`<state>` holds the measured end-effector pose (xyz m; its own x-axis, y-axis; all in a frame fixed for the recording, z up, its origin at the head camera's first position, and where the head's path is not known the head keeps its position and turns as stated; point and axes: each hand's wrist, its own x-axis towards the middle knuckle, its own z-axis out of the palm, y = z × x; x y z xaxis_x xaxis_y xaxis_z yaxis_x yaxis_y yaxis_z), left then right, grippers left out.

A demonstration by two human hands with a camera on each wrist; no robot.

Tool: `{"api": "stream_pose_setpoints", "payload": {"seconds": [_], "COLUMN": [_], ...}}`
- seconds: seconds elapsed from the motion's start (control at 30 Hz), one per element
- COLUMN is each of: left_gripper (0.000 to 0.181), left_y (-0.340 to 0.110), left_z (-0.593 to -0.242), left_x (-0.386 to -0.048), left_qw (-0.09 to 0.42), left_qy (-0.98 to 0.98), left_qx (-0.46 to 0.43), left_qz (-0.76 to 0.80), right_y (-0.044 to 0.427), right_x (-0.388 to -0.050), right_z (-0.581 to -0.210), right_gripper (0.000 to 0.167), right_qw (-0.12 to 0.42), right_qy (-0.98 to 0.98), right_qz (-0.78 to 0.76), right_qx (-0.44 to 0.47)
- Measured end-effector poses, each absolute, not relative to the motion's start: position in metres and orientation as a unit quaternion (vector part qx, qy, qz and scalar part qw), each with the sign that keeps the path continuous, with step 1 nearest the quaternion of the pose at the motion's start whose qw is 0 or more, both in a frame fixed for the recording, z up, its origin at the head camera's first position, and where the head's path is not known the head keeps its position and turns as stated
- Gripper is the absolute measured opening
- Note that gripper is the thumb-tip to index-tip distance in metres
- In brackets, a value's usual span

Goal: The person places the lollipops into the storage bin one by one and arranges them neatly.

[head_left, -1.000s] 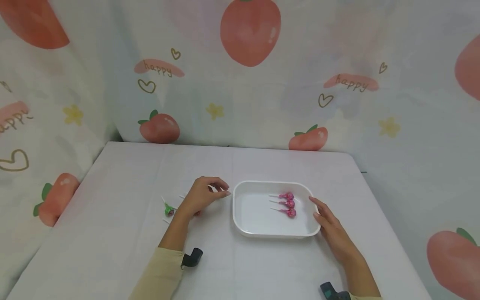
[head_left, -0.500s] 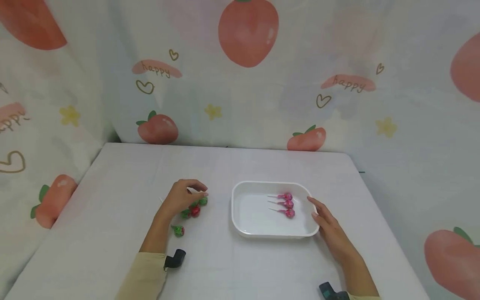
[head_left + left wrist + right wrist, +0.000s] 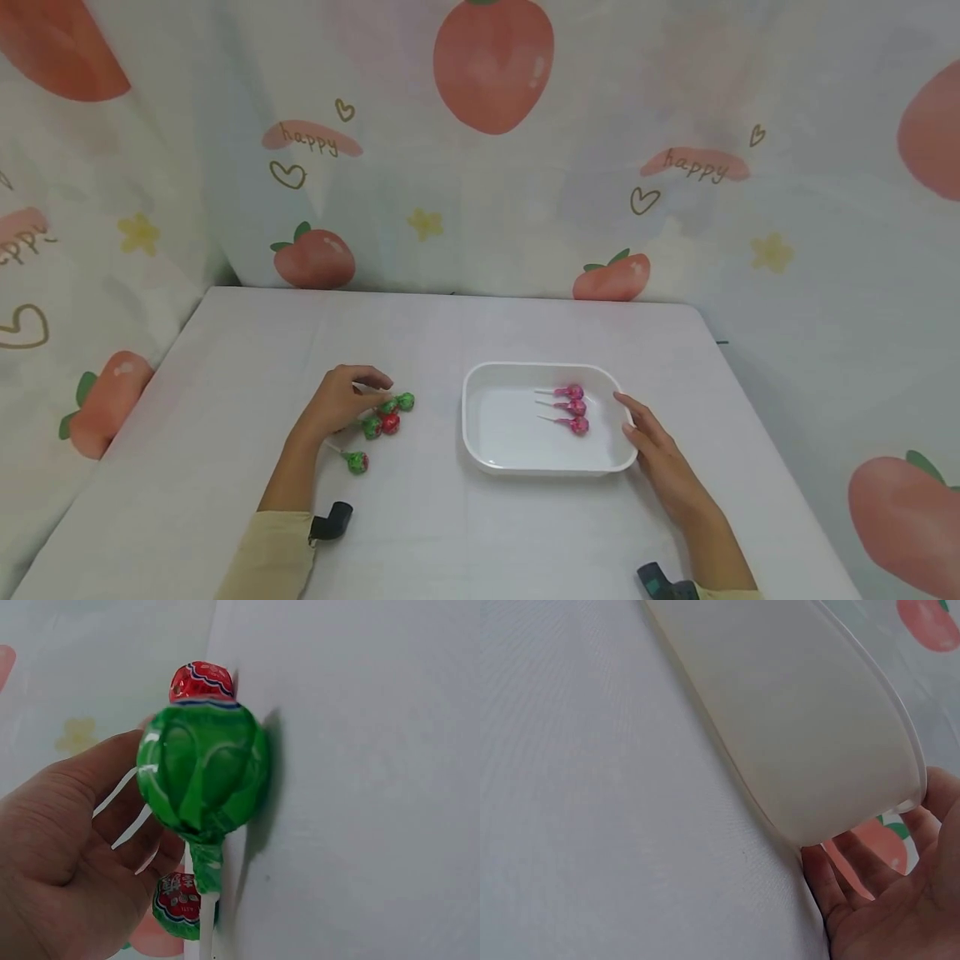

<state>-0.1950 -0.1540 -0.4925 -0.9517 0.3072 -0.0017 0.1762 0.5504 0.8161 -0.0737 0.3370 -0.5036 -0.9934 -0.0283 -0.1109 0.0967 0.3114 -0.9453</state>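
My left hand (image 3: 337, 402) is over a loose group of lollipops on the table, fingers bent and thumb close to a green lollipop (image 3: 406, 402). No lollipop is visibly pinched. A red lollipop (image 3: 391, 423) lies beside another green one (image 3: 372, 427), and one more green lollipop (image 3: 357, 462) sits nearer me. The left wrist view has a large green lollipop (image 3: 202, 765) in front of the hand, partly covering it. My right hand (image 3: 667, 462) grips the right end of a white tray (image 3: 480, 450). Inside lie three pink lollipops (image 3: 576, 407) in a column, sticks pointing left.
A white cloth covers the table (image 3: 465, 533). Patterned fabric (image 3: 510, 192) with peaches and hearts hangs behind it and on both sides. A dark camera (image 3: 332, 521) is strapped to my left wrist, another (image 3: 663, 583) to my right.
The left hand has moved left from beside the tray to the lollipops, uncovering several of them. The right hand and the tray stay in place.
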Motion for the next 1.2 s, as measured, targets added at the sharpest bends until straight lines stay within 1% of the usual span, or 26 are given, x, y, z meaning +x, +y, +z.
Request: {"api": "stream_pose_setpoints", "payload": {"seconds": [0.23,0.47,0.67,0.93,1.2], "left_gripper": [0.016,0.015,0.020,0.020,0.021], "left_y": [-0.155,-0.153,-0.154,-0.155,-0.145], "left_z": [-0.495,-0.495,-0.492,-0.494,-0.497], "left_x": [-0.197,-0.197,-0.196,-0.196,-0.199], "left_qw": [0.067,0.081,0.096,0.105,0.108], "left_qy": [0.878,0.874,0.868,0.871,0.874], "left_qx": [0.152,0.146,0.146,0.138,0.149], "left_qz": [0.449,0.457,0.464,0.460,0.449], "right_y": [0.338,0.338,0.338,0.339,0.338], "right_x": [-0.074,-0.074,-0.073,-0.074,-0.074], "right_z": [-0.504,-0.504,-0.503,-0.502,-0.504], "right_gripper": [0.056,0.056,0.056,0.057,0.056], "right_qw": [0.053,0.056,0.058,0.057,0.060], "right_qy": [0.806,0.802,0.802,0.803,0.807], "right_qz": [-0.589,-0.594,-0.594,-0.592,-0.587], "right_qx": [0.019,0.020,0.026,0.026,0.025]}}
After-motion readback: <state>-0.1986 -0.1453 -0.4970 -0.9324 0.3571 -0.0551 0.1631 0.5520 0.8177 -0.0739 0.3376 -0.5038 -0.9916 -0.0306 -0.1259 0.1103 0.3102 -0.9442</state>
